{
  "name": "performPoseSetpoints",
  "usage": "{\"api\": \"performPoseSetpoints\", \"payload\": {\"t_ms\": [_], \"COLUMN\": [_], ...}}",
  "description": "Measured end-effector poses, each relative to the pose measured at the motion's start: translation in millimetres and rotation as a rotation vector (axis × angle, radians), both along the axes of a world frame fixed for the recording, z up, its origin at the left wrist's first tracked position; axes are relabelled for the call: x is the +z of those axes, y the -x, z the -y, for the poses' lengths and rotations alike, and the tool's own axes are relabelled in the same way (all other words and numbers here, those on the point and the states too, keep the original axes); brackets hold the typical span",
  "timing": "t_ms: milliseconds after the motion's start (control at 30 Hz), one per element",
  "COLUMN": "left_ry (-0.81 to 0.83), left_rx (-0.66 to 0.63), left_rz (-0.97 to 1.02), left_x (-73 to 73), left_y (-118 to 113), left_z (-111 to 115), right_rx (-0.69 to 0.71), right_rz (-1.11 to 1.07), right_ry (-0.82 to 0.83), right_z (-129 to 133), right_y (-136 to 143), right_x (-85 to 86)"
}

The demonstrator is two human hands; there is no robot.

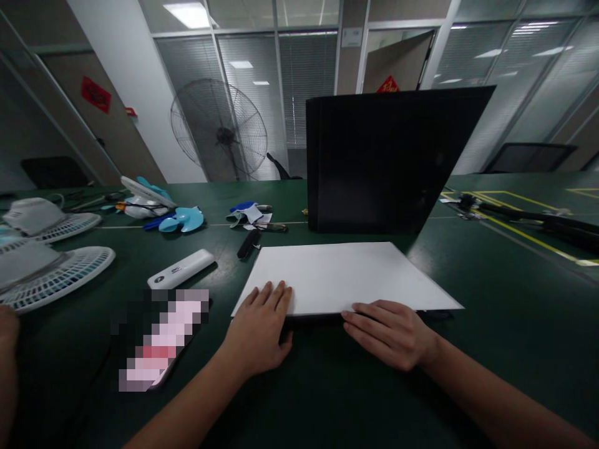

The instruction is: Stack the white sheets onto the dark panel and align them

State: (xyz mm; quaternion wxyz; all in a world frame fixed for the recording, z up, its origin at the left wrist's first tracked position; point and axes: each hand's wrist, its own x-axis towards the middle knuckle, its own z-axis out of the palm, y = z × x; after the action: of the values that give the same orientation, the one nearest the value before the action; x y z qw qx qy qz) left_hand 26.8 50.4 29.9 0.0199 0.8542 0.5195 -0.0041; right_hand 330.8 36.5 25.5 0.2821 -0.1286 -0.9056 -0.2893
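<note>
A flat white sheet or board [337, 277] lies on the green table in front of me, with a dark edge showing beneath its near side. My left hand [262, 324] rests on its near left corner, fingers stretched over the white surface and thumb below the edge. At the near edge, right of centre, my right hand [386, 333] touches the sheet with fingers stretched out side by side; its thumb is hidden. Behind the sheet stands a large black box-like panel [374, 162]. To the left lies a phone-like object [163, 349], blurred by pixels.
A white handheld device [181, 269] and a small black object [248, 244] lie left of the sheet. White fan parts [70, 274] and blue fan blades [185, 219] are farther left. Another person's hand [7, 333] shows at the left edge. Black cables [528, 215] lie far right.
</note>
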Motion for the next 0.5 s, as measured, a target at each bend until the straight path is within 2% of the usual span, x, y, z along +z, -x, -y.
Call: {"api": "performPoseSetpoints", "payload": {"t_ms": [167, 333, 500], "left_ry": [0.029, -0.024, -0.042], "left_rx": [-0.020, -0.005, -0.016], "left_rz": [0.016, -0.035, -0.145], "left_x": [4.1, 0.9, -1.4], "left_y": [-5.5, -7.1, -7.0], "left_z": [0.5, -5.5, -6.9], "right_rx": [-0.018, -0.031, -0.059], "right_rz": [0.014, -0.001, -0.009], "right_ry": [-0.006, -0.014, 0.088], "right_z": [-0.3, -1.1, -2.9], "right_y": [-1.2, -3.5, -0.8], "right_x": [-0.7, -3.8, -11.6]}}
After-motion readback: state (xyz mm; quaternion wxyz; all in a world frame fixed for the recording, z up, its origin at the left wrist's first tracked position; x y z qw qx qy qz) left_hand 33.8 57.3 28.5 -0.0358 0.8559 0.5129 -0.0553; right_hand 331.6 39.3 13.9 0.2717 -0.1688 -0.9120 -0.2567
